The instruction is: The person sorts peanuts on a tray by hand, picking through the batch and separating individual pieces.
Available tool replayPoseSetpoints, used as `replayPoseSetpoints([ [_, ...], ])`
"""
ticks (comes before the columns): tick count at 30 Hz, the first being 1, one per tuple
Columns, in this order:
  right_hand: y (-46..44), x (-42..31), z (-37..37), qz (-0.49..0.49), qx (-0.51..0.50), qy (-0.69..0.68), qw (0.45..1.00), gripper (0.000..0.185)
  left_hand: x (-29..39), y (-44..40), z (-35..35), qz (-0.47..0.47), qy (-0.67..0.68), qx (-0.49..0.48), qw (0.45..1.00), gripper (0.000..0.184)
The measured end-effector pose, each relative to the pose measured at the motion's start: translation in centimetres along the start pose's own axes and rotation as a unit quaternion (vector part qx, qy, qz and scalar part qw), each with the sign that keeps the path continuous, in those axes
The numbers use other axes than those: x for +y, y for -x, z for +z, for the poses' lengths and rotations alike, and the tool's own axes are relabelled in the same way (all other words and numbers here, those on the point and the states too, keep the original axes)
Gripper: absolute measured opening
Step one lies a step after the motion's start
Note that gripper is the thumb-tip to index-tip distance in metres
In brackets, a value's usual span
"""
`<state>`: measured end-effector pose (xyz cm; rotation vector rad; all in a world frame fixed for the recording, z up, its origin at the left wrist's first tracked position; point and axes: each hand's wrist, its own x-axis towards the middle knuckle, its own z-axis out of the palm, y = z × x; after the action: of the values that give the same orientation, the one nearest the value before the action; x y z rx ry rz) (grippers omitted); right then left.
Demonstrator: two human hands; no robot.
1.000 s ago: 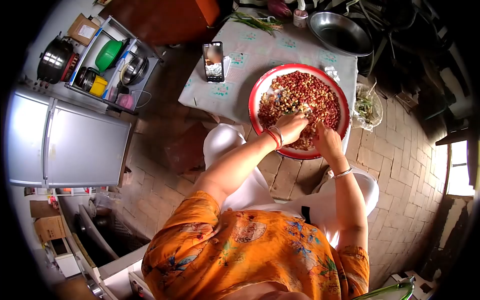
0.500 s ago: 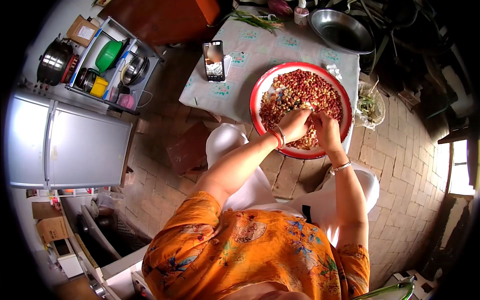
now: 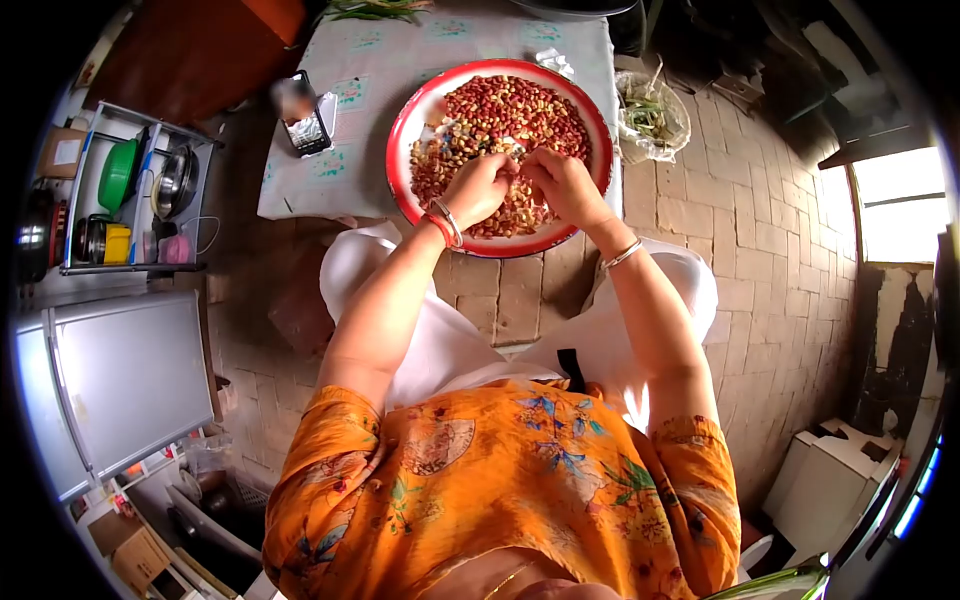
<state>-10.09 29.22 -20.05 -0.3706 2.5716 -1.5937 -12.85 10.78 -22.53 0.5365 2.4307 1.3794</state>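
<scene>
A round white tray with a red rim [image 3: 403,183] sits at the table's front edge. It bears a spread of small red and cream-coloured kernels [image 3: 530,105] that look like peanuts. Over the near half of the tray, my left hand [image 3: 480,188] is closed, its thumb and fingers pinched together. My right hand [image 3: 567,187] is likewise pinched, its fingertips close to those of the left. Whatever lies between the fingertips is too small and hidden to make out. Some dark bits show among the kernels just beyond the hands.
A propped phone [image 3: 304,122] stands on the patterned tablecloth [image 3: 350,50] left of the tray. Crumpled white paper [image 3: 554,62] lies behind the tray. A lined basket [image 3: 655,120] with green scraps is at the right. A shelf rack [image 3: 100,268] and fridge [image 3: 130,370] stand left.
The view has turned, so table, tray and phone sit further left and higher. Both hands stay over the tray, still pinched; the right hand's angle has changed slightly.
</scene>
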Motion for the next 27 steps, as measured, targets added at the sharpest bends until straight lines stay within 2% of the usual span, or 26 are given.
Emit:
replayPoseSetpoints([
  [3,-0.1,-0.4,-1.3,-0.002,0.008,0.02,1.0,0.012,0.4,0.2,0.0,0.009,-0.035,0.019,0.999,0.015],
  [4,-0.3,1.1,-1.5,-0.044,0.029,0.078,0.996,0.011,0.6,0.3,-0.1,0.011,-0.042,0.021,0.999,0.016],
  [6,0.1,1.1,-2.7,0.003,0.011,0.193,0.981,0.01,1.0,0.5,-0.3,0.028,-0.073,0.03,0.997,0.017],
  [9,1.0,1.8,-3.3,-0.02,-0.011,0.263,0.964,0.008,1.1,0.8,-0.4,0.05,-0.131,0.042,0.989,0.018],
  [12,2.2,1.9,-3.0,-0.051,-0.064,0.274,0.958,0.007,1.6,0.8,-0.5,0.058,-0.161,0.043,0.984,0.018],
  [15,3.1,2.3,-2.0,-0.049,-0.068,0.332,0.939,0.008,1.5,0.7,-0.4,0.078,-0.159,0.046,0.983,0.016],
  [18,3.0,2.4,-1.0,-0.056,-0.072,0.4,0.912,0.01,2.2,0.7,-0.4,0.059,-0.167,0.023,0.984,0.019],
  [24,1.8,2.4,-0.6,-0.048,-0.077,0.456,0.885,0.01,2.3,0.5,-0.6,0.064,-0.156,0.025,0.985,0.02],
  [27,1.2,1.3,-0.5,0.012,-0.053,0.38,0.923,0.01,1.6,0.1,-1.3,0.046,-0.114,0.05,0.991,0.018],
])
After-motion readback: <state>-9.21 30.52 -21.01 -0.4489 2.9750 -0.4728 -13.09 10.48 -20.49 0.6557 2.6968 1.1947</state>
